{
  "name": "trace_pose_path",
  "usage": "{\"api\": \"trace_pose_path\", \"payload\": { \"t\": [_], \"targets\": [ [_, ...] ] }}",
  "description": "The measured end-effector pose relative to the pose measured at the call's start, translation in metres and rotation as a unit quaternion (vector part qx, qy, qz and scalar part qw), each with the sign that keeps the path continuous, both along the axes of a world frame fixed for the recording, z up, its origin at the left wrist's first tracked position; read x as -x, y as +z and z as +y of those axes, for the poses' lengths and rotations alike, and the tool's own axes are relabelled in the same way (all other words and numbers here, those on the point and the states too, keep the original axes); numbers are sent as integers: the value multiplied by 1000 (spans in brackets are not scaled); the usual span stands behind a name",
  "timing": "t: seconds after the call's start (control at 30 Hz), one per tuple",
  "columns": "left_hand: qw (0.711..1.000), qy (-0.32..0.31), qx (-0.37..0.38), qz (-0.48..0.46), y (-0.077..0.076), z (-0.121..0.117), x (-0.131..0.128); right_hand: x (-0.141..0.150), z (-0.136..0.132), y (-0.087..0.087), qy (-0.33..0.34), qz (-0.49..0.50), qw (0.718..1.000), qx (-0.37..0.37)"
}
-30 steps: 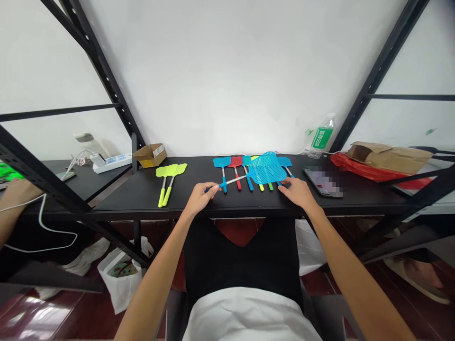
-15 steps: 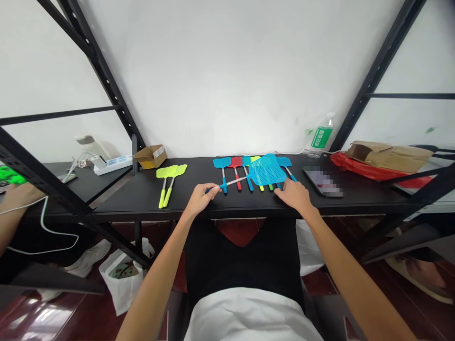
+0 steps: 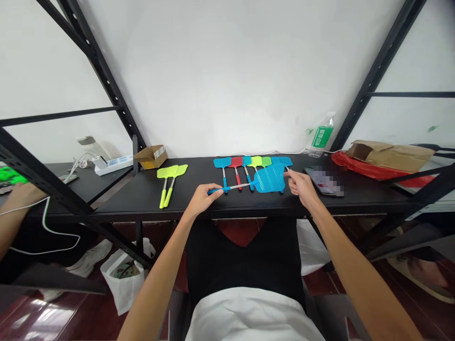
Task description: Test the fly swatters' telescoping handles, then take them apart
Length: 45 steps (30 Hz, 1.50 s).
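My left hand (image 3: 201,200) is closed around the blue handle of a fly swatter (image 3: 270,180), which lies sideways in front of me with its perforated blue head to the right. At the far edge of that head is my right hand (image 3: 302,188), fingers curled and the index finger and thumb at the rim. Behind and partly under the held swatter lies a row of several more: a blue one (image 3: 222,163) at the left end, a red one (image 3: 235,162), then blue, yellow-green (image 3: 255,161), green (image 3: 266,161) and blue heads. Some of their handles are hidden.
Two yellow-green fly swatters (image 3: 172,171) lie together on the black table (image 3: 199,173) to the left. A small cardboard box (image 3: 151,157) stands behind them. On the right are a phone (image 3: 322,182), a bottle (image 3: 323,135) and a red bag (image 3: 373,173) under cardboard. Another person's hand (image 3: 26,194) shows far left.
The held swatter's head has dropped nearer to me and tilted, showing more of the row behind. My right hand has shifted slightly right, its index finger now at the head's edge.
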State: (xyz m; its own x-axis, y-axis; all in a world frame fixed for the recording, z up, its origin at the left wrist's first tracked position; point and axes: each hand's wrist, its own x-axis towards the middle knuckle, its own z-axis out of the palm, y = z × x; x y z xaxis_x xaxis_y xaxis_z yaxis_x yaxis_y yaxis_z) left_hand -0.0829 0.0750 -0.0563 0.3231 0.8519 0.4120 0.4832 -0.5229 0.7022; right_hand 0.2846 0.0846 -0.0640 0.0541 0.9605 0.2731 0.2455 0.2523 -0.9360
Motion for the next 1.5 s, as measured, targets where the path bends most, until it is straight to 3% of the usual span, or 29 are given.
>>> {"api": "trace_pose_path", "payload": {
  "t": [0.1,0.2,0.3,0.53,1.03,1.27,1.5],
  "targets": [
    [1000,-5,1,-7,-1,0,-1,0,-5,6,73,77,993,58],
    [1000,-1,2,-17,-1,-1,-2,3,-10,10,90,61,989,96],
    [1000,-1,-1,-26,-1,-2,-3,3,-10,9,78,23,991,104],
    [999,-5,5,-42,-1,-3,-4,-11,-11,2,172,17,980,95],
    [1000,-9,20,-4,0,-3,-6,-20,-7,-6,186,69,976,88],
    [998,1,66,7,-1,-5,-7,-22,-4,-10,188,90,976,64],
    [1000,-5,9,-22,-3,0,-2,-22,-2,-14,212,113,969,65]
  ]
}}
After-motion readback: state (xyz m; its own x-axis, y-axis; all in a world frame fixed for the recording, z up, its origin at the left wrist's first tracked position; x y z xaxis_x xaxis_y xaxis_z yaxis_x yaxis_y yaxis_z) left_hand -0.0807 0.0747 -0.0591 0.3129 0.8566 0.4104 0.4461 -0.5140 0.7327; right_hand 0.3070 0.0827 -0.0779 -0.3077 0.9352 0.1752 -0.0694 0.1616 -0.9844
